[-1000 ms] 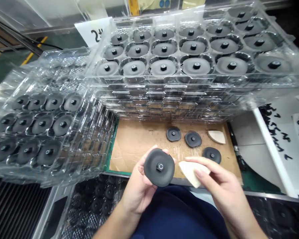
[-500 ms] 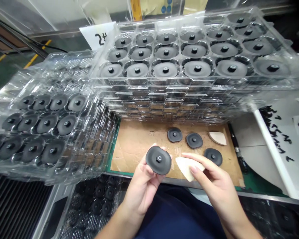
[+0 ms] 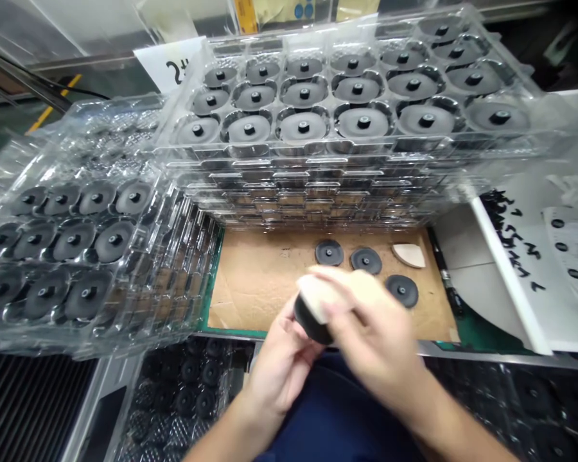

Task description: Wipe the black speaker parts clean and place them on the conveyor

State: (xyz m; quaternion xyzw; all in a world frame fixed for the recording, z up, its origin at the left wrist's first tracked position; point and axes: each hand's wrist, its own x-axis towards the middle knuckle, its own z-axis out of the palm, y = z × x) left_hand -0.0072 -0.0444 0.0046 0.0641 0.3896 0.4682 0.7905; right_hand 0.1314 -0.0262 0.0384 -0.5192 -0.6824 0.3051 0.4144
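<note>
My left hand (image 3: 282, 359) grips a round black disc part (image 3: 311, 323) from below, close over my lap. My right hand (image 3: 373, 333) is blurred by motion and holds a cream wedge-shaped sponge (image 3: 318, 294) pressed on top of that disc, covering most of it. Three more black discs (image 3: 329, 253) (image 3: 366, 260) (image 3: 401, 290) lie loose on the brown cardboard sheet (image 3: 255, 282) just beyond my hands. A second cream wedge (image 3: 408, 255) rests on the cardboard at the right.
A tall stack of clear plastic trays (image 3: 337, 173) filled with grey discs stands behind the cardboard. Another clear tray stack (image 3: 77, 237) with discs sits at the left. A white board with black handwriting (image 3: 515, 256) lies at the right. Dark parts fill a bin (image 3: 187, 391) below the table edge.
My right hand has swept left with the sponge, from beside the disc to on top of it. The left hand has kept hold of the disc, now mostly covered.
</note>
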